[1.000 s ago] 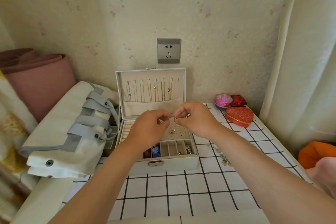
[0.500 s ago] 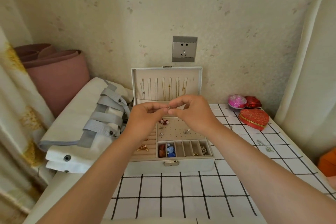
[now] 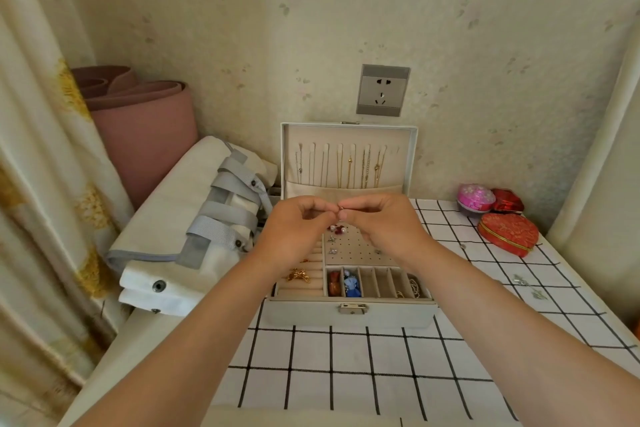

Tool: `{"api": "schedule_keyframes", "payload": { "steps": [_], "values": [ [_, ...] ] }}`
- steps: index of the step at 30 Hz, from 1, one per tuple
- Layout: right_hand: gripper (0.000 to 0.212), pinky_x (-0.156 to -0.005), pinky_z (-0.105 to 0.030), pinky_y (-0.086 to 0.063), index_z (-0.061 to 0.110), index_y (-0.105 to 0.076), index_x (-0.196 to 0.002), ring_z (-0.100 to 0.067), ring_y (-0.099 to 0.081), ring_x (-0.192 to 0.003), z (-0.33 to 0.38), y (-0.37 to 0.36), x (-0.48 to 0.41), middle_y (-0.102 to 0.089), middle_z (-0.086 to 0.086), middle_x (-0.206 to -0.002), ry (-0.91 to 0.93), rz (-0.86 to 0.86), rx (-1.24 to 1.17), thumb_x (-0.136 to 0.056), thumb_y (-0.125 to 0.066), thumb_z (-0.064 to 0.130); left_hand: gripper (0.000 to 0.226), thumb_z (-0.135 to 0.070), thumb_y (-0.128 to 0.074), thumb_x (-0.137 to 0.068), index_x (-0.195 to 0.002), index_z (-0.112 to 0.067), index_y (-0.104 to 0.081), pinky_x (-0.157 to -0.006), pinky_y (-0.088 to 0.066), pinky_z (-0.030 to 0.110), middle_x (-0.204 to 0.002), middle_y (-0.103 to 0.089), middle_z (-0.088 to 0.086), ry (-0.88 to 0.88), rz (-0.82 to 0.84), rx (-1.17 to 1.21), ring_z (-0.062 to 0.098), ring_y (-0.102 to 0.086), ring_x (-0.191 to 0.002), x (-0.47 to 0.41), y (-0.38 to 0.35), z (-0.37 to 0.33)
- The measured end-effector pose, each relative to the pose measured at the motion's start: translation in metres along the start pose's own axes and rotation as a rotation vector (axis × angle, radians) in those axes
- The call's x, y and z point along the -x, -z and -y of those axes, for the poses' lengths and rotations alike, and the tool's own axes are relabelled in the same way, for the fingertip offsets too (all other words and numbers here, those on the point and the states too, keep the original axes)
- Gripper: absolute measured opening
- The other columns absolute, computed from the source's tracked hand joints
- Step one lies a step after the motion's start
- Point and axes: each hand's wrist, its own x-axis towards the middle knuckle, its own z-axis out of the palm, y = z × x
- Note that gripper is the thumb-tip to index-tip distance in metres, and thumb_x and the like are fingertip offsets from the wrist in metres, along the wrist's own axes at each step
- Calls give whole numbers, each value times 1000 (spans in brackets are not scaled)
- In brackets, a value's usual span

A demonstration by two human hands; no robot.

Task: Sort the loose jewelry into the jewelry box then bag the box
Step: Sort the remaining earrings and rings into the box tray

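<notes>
Both hands work on one item. The left hand point(image 3: 298, 229) and the right hand point(image 3: 384, 222) meet fingertip to fingertip. Each pinches a small metal piece point(image 3: 341, 208) between thumb and forefinger, with the remaining fingers curled in. The piece is too small for us to identify. We judge it to be an ear stud being fitted to or freed from its backing, which would explain the two-handed pinch.

The hands hover directly above the perforated stud panel point(image 3: 353, 248) of the open jewelry box point(image 3: 349, 315), so a dropped part would land in the tray and not on the bench point(image 3: 346, 374). The lid point(image 3: 349, 135) stands upright beyond the fingertips, with chains hung inside it. Further loose pieces point(image 3: 519, 280) lie on the bench, well to the right of the right hand. The white bag point(image 3: 194, 236) lies folded to the left of the left hand, beside the box, within reach for the bagging step.

Compared with one second earlier, the pinch is unchanged and the hands remain over the same panel. Only the camera framing has shifted, and the box now sits nearer the centre of the view
</notes>
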Motion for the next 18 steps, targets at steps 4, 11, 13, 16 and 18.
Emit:
{"api": "schedule_keyframes", "payload": {
  "steps": [4, 11, 13, 16, 18],
  "values": [
    [11, -76, -10, -48, 28, -78, -94, 7, -65, -83, -11, 4, -2, -72, 19, -86, 89, -35, 384, -85, -78, 21, 16, -27, -60, -95, -99, -38, -72, -73, -48, 20, -91, -68, -17, -94, 95, -408, 0, -61, -83, 5, 3, 9],
    [11, -82, -30, -55, 34, -78, -94, -2, -65, -89, -13, 8, 8, -73, 18, -95, 168, 50, 869, -89, -68, 29, 19, -28, -63, -92, -107, -33, -73, -85, -46, 24, -110, -66, -14, -270, 209, -733, 5, -56, -104, 10, 4, 17],
    [11, -81, -29, -55, 35, -77, -94, -1, -65, -90, -13, 7, 8, -73, 19, -96, 201, 78, 928, -89, -69, 31, 19, -28, -63, -92, -106, -34, -73, -80, -40, 22, -109, -66, -14, -299, 218, -771, 4, -51, -101, 10, 4, 18],
    [11, -81, -26, -53, 34, -77, -96, -2, -64, -91, -12, 7, 8, -73, 18, -99, 256, 124, 1009, -88, -70, 32, 19, -27, -64, -92, -106, -34, -73, -77, -37, 21, -108, -66, -14, -311, 214, -782, 3, -49, -99, 9, 4, 19],
    [12, -80, -26, -53, 34, -77, -96, -3, -64, -91, -11, 6, 8, -73, 17, -101, 300, 149, 1049, -88, -70, 31, 19, -26, -64, -91, -106, -34, -73, -77, -36, 20, -107, -66, -13, -320, 214, -786, 4, -50, -99, 8, 3, 19]
  ]
}}
